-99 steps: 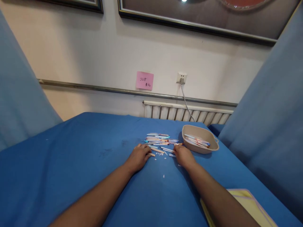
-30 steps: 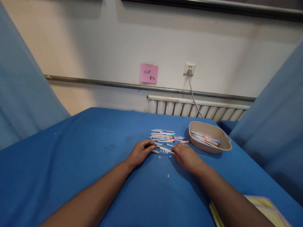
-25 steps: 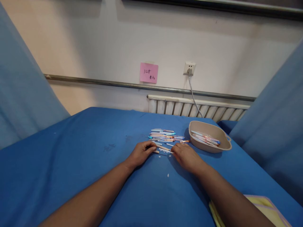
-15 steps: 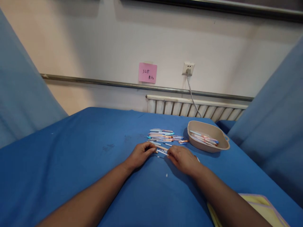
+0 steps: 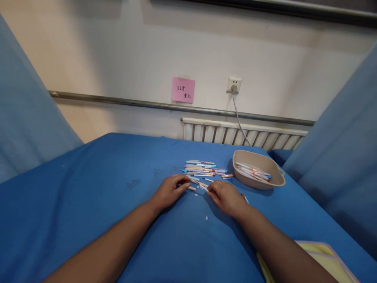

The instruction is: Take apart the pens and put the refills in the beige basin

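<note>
My right hand (image 5: 226, 196) is closed, its thumb and fingers pinching a thin white pen refill (image 5: 204, 188) that points up and left toward my other hand. My left hand (image 5: 170, 191) is curled with thumb and forefinger close together; what lies between its fingertips is too small to make out. A peach pen barrel (image 5: 191, 188) lies by the left fingertips. Between the hands are several small white pen tips (image 5: 198, 187), with one more (image 5: 206, 217) nearer to me. Just beyond the hands, several pens and pen parts (image 5: 202, 169) lie in a loose pile.
A beige basket (image 5: 255, 184) holding several pens stands right of the pile. Orange-and-blue pen parts (image 5: 227, 176) lie beside it. Under my right forearm is a yellow cloth (image 5: 318, 255). A blue cloth (image 5: 118, 220) covers the table; a radiator (image 5: 218, 131) stands behind.
The view has tilted down since the earliest frame. The white refill in my right hand has turned to point more upward, and my left hand has drawn slightly left from it.
</note>
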The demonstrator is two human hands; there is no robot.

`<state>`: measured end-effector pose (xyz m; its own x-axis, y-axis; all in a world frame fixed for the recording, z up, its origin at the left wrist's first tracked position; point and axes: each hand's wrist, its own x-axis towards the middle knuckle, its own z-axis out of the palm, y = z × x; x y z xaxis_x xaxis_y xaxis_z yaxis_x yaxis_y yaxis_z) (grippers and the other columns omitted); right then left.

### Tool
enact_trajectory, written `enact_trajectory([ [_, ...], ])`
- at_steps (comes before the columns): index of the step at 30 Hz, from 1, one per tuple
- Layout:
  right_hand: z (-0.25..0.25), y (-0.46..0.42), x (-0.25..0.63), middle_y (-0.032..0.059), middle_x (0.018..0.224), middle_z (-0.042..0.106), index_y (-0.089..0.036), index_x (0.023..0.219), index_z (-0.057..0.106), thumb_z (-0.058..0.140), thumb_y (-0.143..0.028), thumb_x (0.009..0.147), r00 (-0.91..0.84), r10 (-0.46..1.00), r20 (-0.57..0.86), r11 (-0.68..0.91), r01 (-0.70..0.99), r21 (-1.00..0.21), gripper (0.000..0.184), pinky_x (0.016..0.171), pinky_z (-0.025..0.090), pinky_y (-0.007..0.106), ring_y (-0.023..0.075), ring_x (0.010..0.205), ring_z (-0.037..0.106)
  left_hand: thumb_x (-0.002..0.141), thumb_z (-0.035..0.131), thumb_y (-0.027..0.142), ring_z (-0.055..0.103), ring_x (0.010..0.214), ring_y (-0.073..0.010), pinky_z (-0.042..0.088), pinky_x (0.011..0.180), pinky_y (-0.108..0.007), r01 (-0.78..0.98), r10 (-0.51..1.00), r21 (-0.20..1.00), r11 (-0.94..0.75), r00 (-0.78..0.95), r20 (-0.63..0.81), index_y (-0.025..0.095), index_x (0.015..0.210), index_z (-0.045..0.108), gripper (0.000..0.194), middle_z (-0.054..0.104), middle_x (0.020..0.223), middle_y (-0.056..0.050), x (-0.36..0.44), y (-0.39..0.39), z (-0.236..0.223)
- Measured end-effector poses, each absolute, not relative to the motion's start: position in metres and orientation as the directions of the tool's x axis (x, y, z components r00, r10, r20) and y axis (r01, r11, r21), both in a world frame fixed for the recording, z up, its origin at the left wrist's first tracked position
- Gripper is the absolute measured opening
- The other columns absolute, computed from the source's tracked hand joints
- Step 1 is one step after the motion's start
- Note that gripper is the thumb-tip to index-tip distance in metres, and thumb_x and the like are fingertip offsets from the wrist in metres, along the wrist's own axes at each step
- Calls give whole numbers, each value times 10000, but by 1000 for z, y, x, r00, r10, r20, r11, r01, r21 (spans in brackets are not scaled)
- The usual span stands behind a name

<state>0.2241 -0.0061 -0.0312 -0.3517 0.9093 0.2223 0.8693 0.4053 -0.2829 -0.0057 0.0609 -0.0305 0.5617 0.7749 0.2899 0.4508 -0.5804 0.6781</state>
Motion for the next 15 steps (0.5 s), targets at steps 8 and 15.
enact_trajectory([
  [8,-31,-4,228,45,899,652,-181,934,595,458,-232,917,-345,912,223,397,880,-259,147,751,399,260,171,857,586,844,596,268,558,920,-227,363,879,-353,547,696,462,-698,671,256,228,934,674,126,671,941,-39,-14,68,-34],
  [15,-31,-4,233,65,913,644,-177,939,608,441,-233,933,-368,900,234,417,883,-215,177,812,394,285,185,891,572,908,493,339,565,881,-219,398,814,-321,571,727,473,-671,632,269,193,916,648,213,653,910,-49,-9,68,-35],
])
